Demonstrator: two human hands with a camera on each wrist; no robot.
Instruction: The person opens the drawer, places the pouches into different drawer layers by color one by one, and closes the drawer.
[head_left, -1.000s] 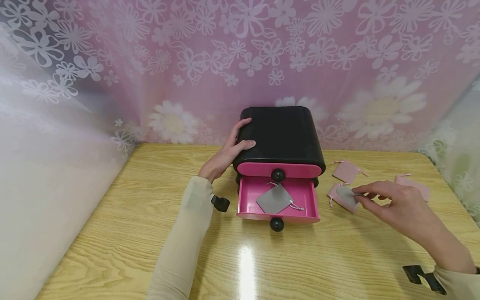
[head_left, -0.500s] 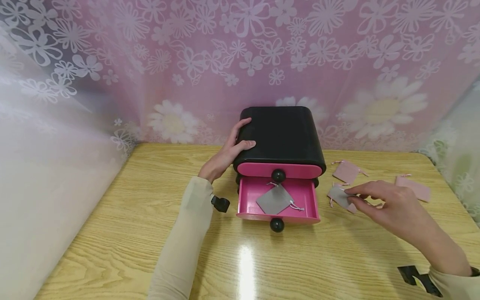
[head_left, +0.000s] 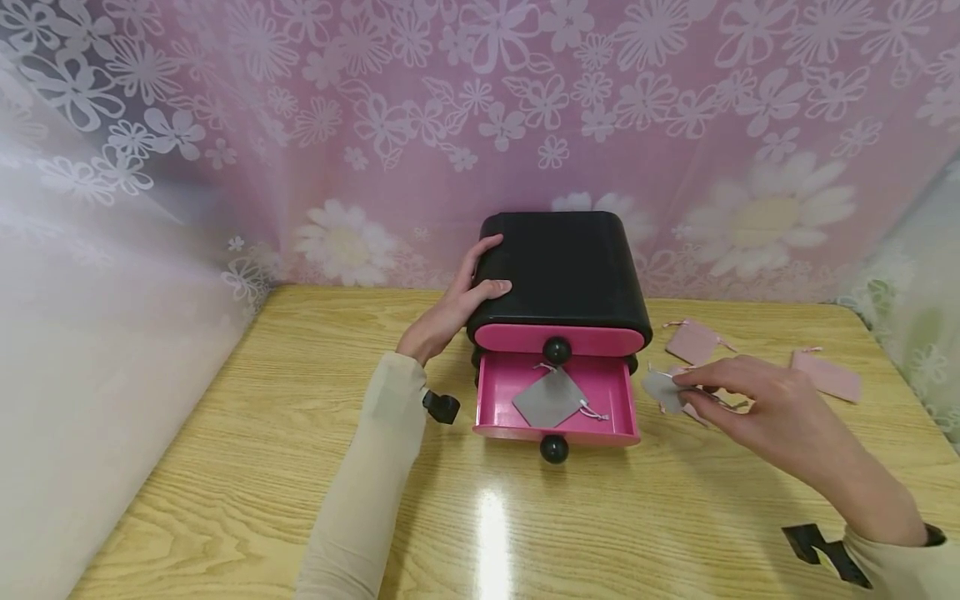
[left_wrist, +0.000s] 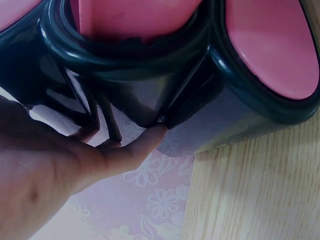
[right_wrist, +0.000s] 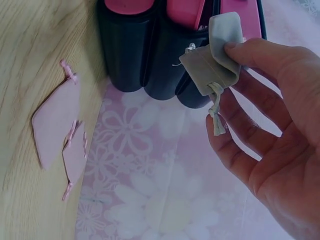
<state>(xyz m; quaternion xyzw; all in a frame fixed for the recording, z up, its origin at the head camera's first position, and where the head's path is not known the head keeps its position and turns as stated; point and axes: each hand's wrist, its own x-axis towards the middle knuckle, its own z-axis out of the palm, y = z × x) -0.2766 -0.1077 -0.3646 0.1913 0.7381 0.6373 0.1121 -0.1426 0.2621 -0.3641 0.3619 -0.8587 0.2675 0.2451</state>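
In the head view, my left hand (head_left: pixel 450 312) rests on the left side and top edge of a black drawer unit (head_left: pixel 562 267), fingers extended. The left wrist view shows its fingertips (left_wrist: pixel 157 131) against the unit's glossy side. A lower pink drawer (head_left: pixel 495 383) is pulled out, and one grey drawstring pouch (head_left: pixel 550 400) lies flat inside. To the right of that drawer, my right hand (head_left: pixel 780 408) pinches another grey drawstring pouch (right_wrist: pixel 200 67) between thumb and fingers. The held pouch is folded over, its pale cord hanging, above a partly hidden pink pouch (head_left: pixel 692 413).
Two more pink drawstring pouches lie on the wooden table (head_left: pixel 337 467) at the right: one beside the unit (head_left: pixel 692 343), the other farther right (head_left: pixel 827 375). A pink flowered curtain (head_left: pixel 420 125) hangs close behind the unit. The drawer's black knob (head_left: pixel 553 450) juts forward.
My right hand has moved left toward the open drawer with the grey pouch, passing over the pink pouch below. My left hand, the unit and the drawer have stayed in place.
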